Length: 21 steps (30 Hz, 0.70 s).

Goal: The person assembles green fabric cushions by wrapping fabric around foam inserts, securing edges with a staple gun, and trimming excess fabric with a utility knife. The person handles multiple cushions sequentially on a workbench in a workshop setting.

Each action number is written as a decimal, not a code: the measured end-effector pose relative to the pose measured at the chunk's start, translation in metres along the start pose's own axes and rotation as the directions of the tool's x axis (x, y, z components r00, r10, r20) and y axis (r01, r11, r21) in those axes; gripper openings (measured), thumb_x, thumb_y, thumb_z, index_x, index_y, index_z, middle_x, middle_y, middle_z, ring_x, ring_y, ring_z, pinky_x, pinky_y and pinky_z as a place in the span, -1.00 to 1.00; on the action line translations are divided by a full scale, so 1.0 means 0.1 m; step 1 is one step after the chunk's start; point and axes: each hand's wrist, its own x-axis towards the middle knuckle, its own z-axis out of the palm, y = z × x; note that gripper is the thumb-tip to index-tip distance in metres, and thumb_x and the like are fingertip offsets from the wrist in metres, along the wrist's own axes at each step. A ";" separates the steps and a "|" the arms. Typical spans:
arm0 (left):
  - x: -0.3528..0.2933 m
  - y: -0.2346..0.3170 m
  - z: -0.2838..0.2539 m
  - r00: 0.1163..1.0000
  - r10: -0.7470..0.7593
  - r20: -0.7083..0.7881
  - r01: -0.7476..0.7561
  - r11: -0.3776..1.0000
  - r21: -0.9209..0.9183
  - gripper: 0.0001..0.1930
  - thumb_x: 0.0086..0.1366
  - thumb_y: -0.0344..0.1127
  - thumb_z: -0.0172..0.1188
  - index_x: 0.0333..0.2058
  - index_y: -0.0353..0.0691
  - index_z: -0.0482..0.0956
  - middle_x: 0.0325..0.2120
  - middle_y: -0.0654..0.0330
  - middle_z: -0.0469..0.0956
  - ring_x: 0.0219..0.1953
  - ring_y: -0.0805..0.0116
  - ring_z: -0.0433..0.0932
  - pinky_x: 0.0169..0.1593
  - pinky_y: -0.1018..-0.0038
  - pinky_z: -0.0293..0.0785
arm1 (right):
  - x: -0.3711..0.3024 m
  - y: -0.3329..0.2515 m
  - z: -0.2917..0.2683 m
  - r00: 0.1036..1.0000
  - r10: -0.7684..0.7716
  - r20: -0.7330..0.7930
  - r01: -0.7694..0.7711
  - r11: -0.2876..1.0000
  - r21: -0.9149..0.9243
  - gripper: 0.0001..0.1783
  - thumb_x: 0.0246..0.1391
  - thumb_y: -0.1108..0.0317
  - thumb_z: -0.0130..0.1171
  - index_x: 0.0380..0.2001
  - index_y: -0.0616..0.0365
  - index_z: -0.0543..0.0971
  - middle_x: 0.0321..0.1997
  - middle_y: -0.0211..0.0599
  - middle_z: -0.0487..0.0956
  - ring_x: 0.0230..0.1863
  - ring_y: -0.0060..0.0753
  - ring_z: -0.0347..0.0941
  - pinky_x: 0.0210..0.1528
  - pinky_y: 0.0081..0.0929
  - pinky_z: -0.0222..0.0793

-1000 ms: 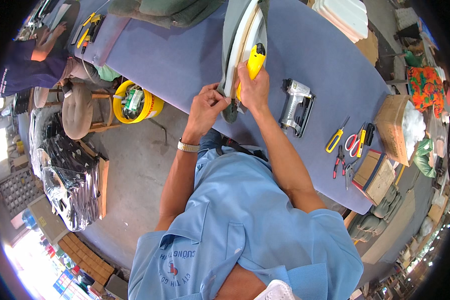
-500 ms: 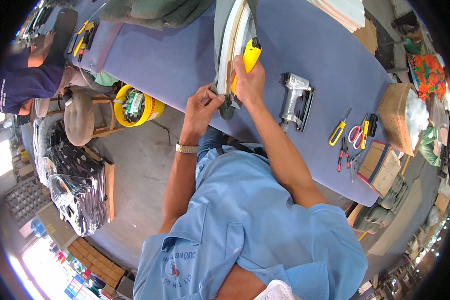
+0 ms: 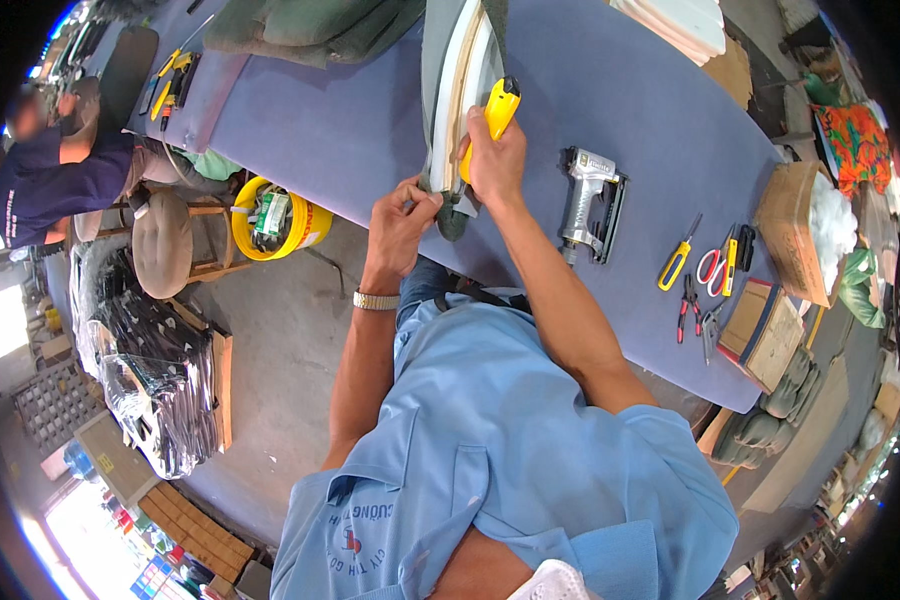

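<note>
A long curved panel (image 3: pixel 457 90) with a wooden strip, white padding and grey-green fabric lies at the table's near edge, pointing toward me. My right hand (image 3: pixel 498 168) is closed around a yellow utility knife (image 3: pixel 504 104), held against the panel's right side close to its near end. Whether the blade touches the fabric is hidden under the hand. My left hand (image 3: pixel 400 225) pinches the fabric edge at the panel's left side. Between both hands a dark flap of fabric (image 3: pixel 453 222) hangs at the tip.
A staple gun (image 3: pixel 590 205) lies right of the panel. Beyond it are a screwdriver (image 3: pixel 679 260), scissors (image 3: pixel 710 268), pliers (image 3: pixel 687 308) and a carton (image 3: pixel 792 235). Dark green cushions (image 3: pixel 315 30) sit at the back. A yellow bucket (image 3: pixel 305 232) stands left, near a seated person (image 3: pixel 65 185).
Both hands keep nearly the same place and grip on the panel and knife. The panel's far part has shifted slightly left. The seated person has moved a little.
</note>
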 end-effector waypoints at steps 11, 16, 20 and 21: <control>-0.03 0.03 -0.03 0.998 -0.068 -0.001 0.065 0.959 -0.275 -0.94 0.41 -0.41 0.25 -0.28 -0.18 0.55 -0.29 0.32 0.58 -0.19 0.46 0.55 -0.01 0.31 0.51 | 0.10 0.02 -0.04 0.999 0.024 0.024 -0.022 0.997 -0.078 -0.78 0.32 0.26 0.20 -0.26 0.22 0.52 -0.57 -0.41 0.51 -0.66 -0.55 0.42 -0.58 -0.48 0.33; -0.04 0.01 -0.04 0.998 -0.051 0.025 0.055 0.972 -0.228 -0.95 0.41 -0.39 0.25 -0.21 -0.19 0.57 -0.25 0.28 0.60 -0.16 0.43 0.57 0.04 0.28 0.51 | 0.11 0.03 -0.11 0.997 0.033 0.070 -0.034 0.999 0.019 -0.77 0.29 0.26 0.21 -0.30 0.23 0.54 -0.59 -0.39 0.53 -0.67 -0.52 0.47 -0.57 -0.45 0.37; -0.08 0.05 0.01 0.999 -0.013 0.032 0.020 0.967 -0.256 -0.95 0.41 -0.39 0.24 -0.22 -0.19 0.57 -0.21 0.26 0.61 -0.14 0.42 0.57 0.05 0.26 0.51 | 0.09 0.01 -0.14 0.992 0.044 0.114 -0.042 0.999 -0.018 -0.73 0.29 0.21 0.22 -0.35 0.22 0.55 -0.62 -0.39 0.52 -0.66 -0.52 0.47 -0.57 -0.46 0.36; -0.08 0.06 0.02 0.999 -0.005 0.032 0.014 0.964 -0.266 -0.96 0.41 -0.40 0.24 -0.22 -0.19 0.56 -0.22 0.27 0.60 -0.14 0.43 0.57 0.06 0.25 0.52 | 0.08 0.00 -0.14 0.991 0.047 0.122 -0.043 0.998 -0.036 -0.72 0.28 0.20 0.22 -0.35 0.21 0.56 -0.63 -0.39 0.52 -0.66 -0.52 0.47 -0.57 -0.46 0.36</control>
